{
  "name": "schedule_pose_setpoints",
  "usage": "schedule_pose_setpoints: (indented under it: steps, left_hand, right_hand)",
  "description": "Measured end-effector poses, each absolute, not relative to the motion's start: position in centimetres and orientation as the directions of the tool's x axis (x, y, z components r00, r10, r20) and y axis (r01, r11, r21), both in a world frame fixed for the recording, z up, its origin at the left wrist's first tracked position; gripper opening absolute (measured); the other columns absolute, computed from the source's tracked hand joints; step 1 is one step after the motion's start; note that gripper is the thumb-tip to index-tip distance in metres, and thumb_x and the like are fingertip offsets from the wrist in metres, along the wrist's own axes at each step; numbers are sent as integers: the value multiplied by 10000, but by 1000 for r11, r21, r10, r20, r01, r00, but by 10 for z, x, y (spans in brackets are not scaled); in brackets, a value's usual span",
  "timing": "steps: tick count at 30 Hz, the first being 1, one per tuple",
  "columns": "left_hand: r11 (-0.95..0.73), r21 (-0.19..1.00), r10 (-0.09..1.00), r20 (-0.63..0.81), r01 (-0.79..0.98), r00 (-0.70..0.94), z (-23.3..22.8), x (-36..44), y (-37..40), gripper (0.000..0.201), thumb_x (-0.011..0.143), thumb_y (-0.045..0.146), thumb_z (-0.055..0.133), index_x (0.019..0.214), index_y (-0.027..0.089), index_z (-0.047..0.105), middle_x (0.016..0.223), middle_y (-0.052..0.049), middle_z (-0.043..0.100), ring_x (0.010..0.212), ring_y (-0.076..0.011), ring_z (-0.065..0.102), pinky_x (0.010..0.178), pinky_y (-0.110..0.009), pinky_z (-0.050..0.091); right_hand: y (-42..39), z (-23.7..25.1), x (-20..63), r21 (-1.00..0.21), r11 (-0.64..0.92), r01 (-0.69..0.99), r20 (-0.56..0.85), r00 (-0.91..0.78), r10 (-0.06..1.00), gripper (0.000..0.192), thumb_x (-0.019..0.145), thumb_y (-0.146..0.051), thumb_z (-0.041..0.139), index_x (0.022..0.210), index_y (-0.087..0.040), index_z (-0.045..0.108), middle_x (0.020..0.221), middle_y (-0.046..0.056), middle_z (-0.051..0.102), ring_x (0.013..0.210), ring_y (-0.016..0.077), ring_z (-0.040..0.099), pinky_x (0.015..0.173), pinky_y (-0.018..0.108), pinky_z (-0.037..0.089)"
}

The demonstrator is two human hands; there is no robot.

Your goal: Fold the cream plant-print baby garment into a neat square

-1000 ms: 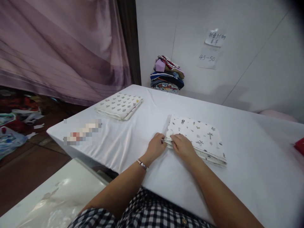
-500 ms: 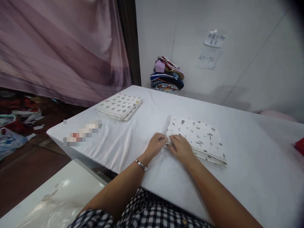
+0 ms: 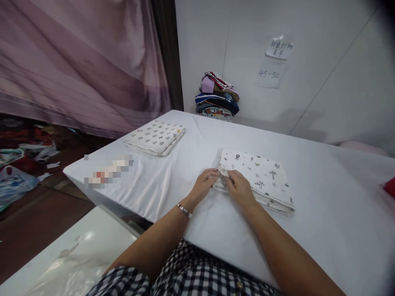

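A folded white cloth [image 3: 262, 172] printed with small grey trees and motifs lies on the white-covered table in front of me. My right hand [image 3: 240, 189] pinches the upper layer at its near left corner, which is lifted slightly and crumpled. At the cloth's left edge, my left hand [image 3: 205, 183] has its fingers and thumb closed about the border; its fingertips are partly hidden by the fabric. The lower layers show beneath both hands. Another folded white cloth [image 3: 156, 137], with grey leaf-like prints, rests farther left on the table, apart from my hands.
A blurred-out item [image 3: 109, 170] lies near the left table edge. Behind the table stands a stack of folded fabrics [image 3: 217, 96] against the wall. A white surface with clear plastic [image 3: 68, 271] is at lower left, and something red [image 3: 389, 187] at far right.
My right hand has moved slightly right and raised the corner of the top layer. My left hand has shifted slightly upward along the edge, its fingers straighter.
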State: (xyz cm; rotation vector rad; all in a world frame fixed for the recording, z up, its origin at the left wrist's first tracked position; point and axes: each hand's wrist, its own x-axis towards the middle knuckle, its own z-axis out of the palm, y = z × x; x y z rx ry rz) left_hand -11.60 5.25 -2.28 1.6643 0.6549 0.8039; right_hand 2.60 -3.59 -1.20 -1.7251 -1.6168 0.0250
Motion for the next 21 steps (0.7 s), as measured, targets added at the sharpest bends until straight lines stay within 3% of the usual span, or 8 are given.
schedule_pose_setpoints:
  steps: [4,7,12,17,21]
  left_hand:
    - [-477,859,718,256,188,647,-19,-123,50,306,674,133,576,968,216,604,1151,-40,549,1083,-197,505,895,-322,431]
    - [-571,731,730,247,372,637,-21,-123,48,303,645,116,572,935,203,579,957,-30,596,933,-190,553,846,-329,441]
    - [-448,732,811,90,513,579,-20,-122,46,164,674,155,535,829,209,548,758,14,598,700,-148,555,651,-271,426]
    - [-347,824,817,32,447,575,-15,-124,48,209,672,169,543,877,208,545,762,24,598,699,-137,553,648,-253,415]
    - [-283,901,822,53,327,567,-18,-122,50,180,758,327,537,882,197,554,805,7,614,748,-146,569,686,-261,429]
  right_hand:
    - [-40,-1,30,-518,86,851,500,220,838,253,880,-218,381,1049,-192,568,914,64,604,863,190,537,760,305,421]
    - [-42,6,24,-409,65,910,483,155,862,274,874,-180,383,1085,-183,558,948,73,596,897,197,521,782,307,401]
    - [-40,-1,11,-188,17,982,260,33,965,257,845,-142,432,1041,-177,595,918,79,588,861,210,507,754,319,370]
    - [-39,-9,10,-159,11,987,250,30,968,263,846,-145,451,1067,-173,590,954,81,577,892,210,496,782,319,355]
    - [-38,-11,10,-137,6,991,253,29,967,244,870,-170,431,1051,-153,593,945,96,573,873,211,489,773,328,362]
